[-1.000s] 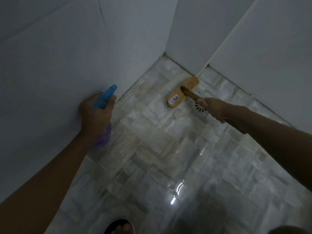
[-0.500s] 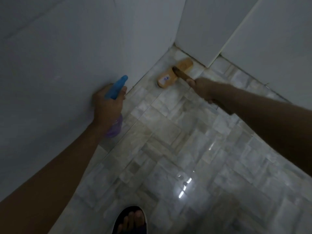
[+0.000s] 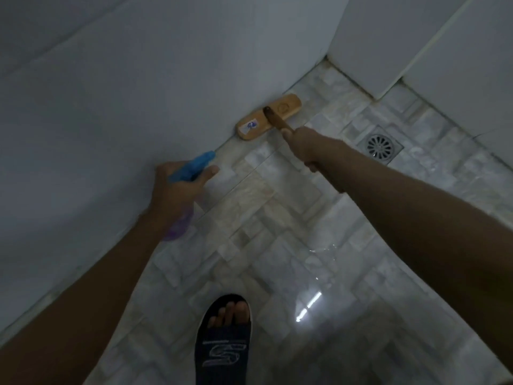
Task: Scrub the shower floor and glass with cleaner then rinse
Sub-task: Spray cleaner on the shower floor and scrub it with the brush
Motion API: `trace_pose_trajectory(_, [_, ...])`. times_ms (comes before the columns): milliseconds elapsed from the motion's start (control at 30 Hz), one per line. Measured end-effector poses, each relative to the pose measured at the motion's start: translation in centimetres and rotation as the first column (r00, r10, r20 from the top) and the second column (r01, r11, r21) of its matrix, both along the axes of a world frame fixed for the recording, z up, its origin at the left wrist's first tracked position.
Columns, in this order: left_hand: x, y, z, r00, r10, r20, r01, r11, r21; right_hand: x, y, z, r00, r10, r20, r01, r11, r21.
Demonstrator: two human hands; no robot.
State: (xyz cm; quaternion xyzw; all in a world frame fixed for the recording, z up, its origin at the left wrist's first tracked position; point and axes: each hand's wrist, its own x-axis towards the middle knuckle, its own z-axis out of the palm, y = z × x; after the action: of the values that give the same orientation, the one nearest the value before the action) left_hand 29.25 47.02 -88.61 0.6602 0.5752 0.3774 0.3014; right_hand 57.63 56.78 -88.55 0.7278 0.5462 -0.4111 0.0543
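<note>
My right hand (image 3: pixel 306 147) grips the brown handle of a wooden scrub brush (image 3: pixel 268 116), whose tan head lies on the wet marble-tiled shower floor (image 3: pixel 280 218) right against the foot of the left wall. My left hand (image 3: pixel 179 193) holds a spray bottle (image 3: pixel 191 169) with a blue trigger head and a purple body; it is raised above the floor close to the left wall, nozzle aimed toward the brush. Most of the bottle's body is hidden behind my hand.
A round metal floor drain (image 3: pixel 380 147) sits to the right of the brush. White tiled walls (image 3: pixel 111 112) close the floor on the left and at the back, meeting in a corner at the upper right. My foot in a dark slipper (image 3: pixel 223 343) stands near the bottom centre.
The brush head has moved away from the corner and the drain, along the foot of the left wall. The view has tilted down, so the slipper shows more. My left hand still holds the bottle.
</note>
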Motion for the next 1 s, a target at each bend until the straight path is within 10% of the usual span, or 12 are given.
trace_pose_trajectory(267, [-1.8,-5.9,0.7,0.973,0.169,0.159,-0.139,0.973,-0.183,3.7,-18.4,3.0,0.99,0.119,0.075,-0.103,0.977,-0.188])
trace_pose_trajectory(633, [-3.6,-7.7,-0.4,0.971,0.229,-0.067,-0.233,0.97,-0.063,-9.8,-9.3,1.5,0.993,0.079,-0.083,-0.085,0.995,-0.06])
trace_pose_trajectory(1000, [-3.9,-9.4,-0.4,0.996,0.075,-0.038,-0.077,0.996,-0.042,-2.6,-23.9,2.6,0.988,0.155,0.004,-0.153,0.979,-0.133])
